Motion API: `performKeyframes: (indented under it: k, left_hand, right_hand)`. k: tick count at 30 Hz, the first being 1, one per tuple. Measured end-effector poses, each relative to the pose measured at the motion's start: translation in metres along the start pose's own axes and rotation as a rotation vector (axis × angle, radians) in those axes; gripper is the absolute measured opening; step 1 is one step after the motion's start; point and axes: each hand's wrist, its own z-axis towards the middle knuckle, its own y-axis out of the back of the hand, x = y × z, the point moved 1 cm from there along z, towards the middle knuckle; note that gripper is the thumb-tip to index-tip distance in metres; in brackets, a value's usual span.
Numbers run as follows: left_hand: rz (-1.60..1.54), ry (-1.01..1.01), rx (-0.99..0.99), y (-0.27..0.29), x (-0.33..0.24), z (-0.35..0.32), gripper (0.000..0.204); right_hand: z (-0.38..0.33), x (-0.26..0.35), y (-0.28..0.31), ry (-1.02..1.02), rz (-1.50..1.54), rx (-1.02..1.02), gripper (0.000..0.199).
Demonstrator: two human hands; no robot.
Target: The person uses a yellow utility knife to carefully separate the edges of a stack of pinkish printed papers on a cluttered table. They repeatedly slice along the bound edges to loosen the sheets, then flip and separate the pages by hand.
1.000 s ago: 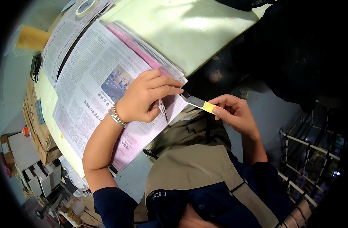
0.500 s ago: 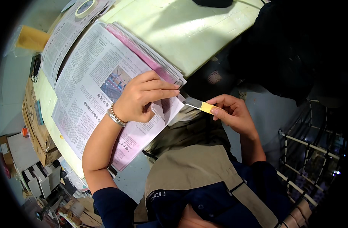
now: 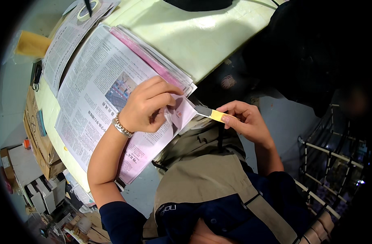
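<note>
A pale counter (image 3: 202,49) runs from the upper right of the frame down its left side. The main newspaper (image 3: 82,95) lies open across it, left of centre, its lower right edge reaching past the counter toward the person's lap; a pink-edged stack of sheets (image 3: 153,61) shows along its upper right side. The left hand (image 3: 150,105) rests on that newspaper near the middle of the frame, fingers bent beside a lifted corner; whether they pinch it cannot be told. The right hand (image 3: 245,122), right of centre and off the paper, pinches the blade (image 3: 215,115) by its yellow end between thumb and fingers. The blade's grey tip points left, just beside the paper's corner, between both hands. A tape roll (image 3: 82,17) sits at the upper left.
</note>
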Motion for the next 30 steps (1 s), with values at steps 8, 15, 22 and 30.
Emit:
performKeyframes:
  k: [8,15,22,30]
  left_hand:
    - [0.102,0.028,0.015,0.0029,-0.005,0.0004,0.024]
    - [0.142,-0.001,0.066,0.0029,-0.0064,0.0025,0.021]
    - [0.212,-0.076,0.003,0.0021,-0.0049,-0.0005,0.022]
    - [0.219,-0.128,-0.028,0.0013,-0.0087,0.0017,0.02]
  right_hand:
    - [0.0006,-0.001,-0.0036,-0.011,-0.014,0.025,0.02]
    - [0.0009,-0.0032,-0.0051,0.028,-0.015,0.038,0.022]
    - [0.0002,-0.0024,-0.0032,-0.01,-0.017,0.029,0.022]
    - [0.0023,-0.005,-0.0005,-0.005,-0.041,-0.042,0.023]
